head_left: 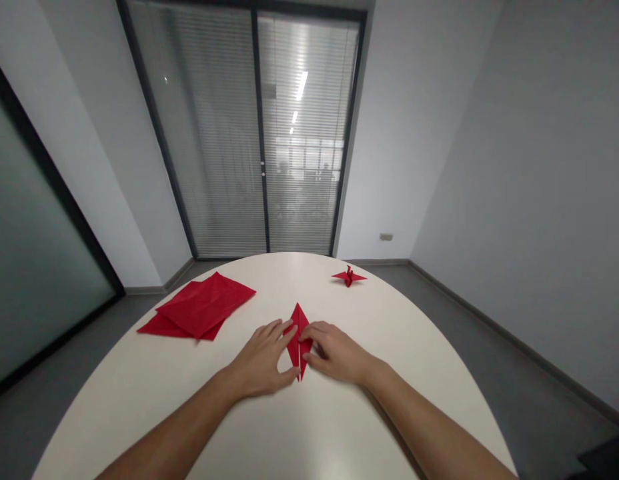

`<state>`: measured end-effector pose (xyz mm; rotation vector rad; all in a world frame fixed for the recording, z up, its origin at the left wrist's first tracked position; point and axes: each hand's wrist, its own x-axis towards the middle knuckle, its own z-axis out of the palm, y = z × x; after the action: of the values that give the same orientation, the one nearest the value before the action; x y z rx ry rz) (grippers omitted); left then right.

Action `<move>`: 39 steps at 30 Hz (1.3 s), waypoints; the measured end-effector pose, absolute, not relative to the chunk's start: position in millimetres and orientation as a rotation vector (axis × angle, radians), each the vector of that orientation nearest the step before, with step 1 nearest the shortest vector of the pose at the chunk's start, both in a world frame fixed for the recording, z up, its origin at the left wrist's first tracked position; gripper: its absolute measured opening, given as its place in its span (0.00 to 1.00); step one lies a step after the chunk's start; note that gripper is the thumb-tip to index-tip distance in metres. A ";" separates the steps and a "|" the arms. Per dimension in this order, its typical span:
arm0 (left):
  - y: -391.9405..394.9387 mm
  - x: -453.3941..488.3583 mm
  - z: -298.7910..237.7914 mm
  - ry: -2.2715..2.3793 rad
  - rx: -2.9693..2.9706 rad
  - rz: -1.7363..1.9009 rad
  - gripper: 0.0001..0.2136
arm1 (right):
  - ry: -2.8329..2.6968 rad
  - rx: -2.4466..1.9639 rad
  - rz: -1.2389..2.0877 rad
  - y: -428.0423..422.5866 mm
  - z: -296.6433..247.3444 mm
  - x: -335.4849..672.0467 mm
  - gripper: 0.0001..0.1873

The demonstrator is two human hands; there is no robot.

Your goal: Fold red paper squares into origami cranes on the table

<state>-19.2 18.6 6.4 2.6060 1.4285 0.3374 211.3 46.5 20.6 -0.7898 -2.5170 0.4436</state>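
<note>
A narrow red folded paper diamond [299,325] lies flat on the white round table [309,427], pointing away from me. My left hand [262,360] rests on its left side, fingers flat on the paper, thumb near its lower tip. My right hand [334,352] presses its right side, fingers bent down onto the paper's edge. Both hands hold the paper against the tabletop.
A stack of red paper sheets [199,309] lies on the table at the left. A finished red paper crane [349,276] stands at the far side, right of centre. Behind are a glass door with blinds and grey walls.
</note>
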 end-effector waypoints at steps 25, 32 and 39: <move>16.4 -13.3 3.3 1.306 2.644 0.629 0.22 | -2.505 -0.777 0.431 49.2 24.0 216.8 0.17; 15.3 -13.3 3.6 1.300 2.663 0.602 0.22 | -2.490 -0.822 0.430 49.4 22.8 216.5 0.18; 12.8 -10.8 9.1 1.220 2.679 0.673 0.20 | -2.413 -0.961 0.475 48.9 23.5 214.7 0.24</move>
<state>-10.8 12.8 9.1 2.6788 1.2204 0.6732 214.7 48.9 23.5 -0.9605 -2.4131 0.4748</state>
